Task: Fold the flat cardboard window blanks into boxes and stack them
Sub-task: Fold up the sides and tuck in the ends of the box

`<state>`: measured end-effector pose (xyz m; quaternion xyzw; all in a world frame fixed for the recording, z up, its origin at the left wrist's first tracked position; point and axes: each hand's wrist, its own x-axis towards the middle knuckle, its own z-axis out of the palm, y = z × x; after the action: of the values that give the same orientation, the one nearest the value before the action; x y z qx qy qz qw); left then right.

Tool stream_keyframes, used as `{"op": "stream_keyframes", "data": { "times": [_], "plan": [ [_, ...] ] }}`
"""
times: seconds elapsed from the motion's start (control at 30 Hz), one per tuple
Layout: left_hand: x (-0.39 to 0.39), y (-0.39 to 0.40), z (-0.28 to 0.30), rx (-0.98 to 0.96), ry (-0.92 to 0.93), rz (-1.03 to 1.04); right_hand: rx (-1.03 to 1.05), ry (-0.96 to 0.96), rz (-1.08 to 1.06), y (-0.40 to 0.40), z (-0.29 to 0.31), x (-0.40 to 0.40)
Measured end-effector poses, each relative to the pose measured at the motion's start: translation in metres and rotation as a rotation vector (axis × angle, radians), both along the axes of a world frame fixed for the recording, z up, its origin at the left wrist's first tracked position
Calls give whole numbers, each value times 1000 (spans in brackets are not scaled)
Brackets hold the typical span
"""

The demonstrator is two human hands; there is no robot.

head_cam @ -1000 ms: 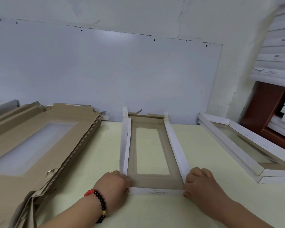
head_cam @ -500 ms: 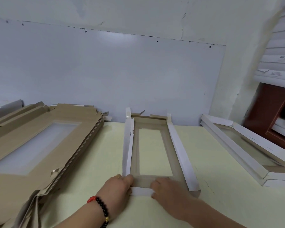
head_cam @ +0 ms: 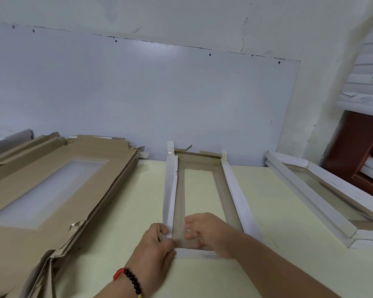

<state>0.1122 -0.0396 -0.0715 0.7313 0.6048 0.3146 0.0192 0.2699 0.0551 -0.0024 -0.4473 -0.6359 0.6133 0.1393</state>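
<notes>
Pressing too hard at the near corner could crease the half-folded box (head_cam: 202, 203) in the lower middle of the frame, or the raised left wall could spring back flat if the tab slips out. The left hand (head_cam: 157, 246) pinches that near left corner. The right hand (head_cam: 205, 230) reaches across inside the box, fingers spread and relaxed, pressing on the brown bottom panel and grasping nothing.

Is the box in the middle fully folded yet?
Not yet: the middle box has both long walls raised, but its far flaps stand loose.
</notes>
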Motion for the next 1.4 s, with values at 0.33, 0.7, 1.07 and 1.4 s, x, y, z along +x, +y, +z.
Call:
{"op": "stream_keyframes", "data": {
  "times": [0.33,0.7,1.07,1.4],
  "plan": [
    [-3,-1,2,35,-23,-44,-101,92,-374,13,-10,-57],
    [-4,0,3,14,-70,-83,-26,-66,-172,9,-13,-59],
    [-7,-1,6,-87,-324,17,174,-223,226,4,-16,-28],
    [-22,14,24,-213,271,11,454,-187,394,-7,-11,-26]
  ]
}}
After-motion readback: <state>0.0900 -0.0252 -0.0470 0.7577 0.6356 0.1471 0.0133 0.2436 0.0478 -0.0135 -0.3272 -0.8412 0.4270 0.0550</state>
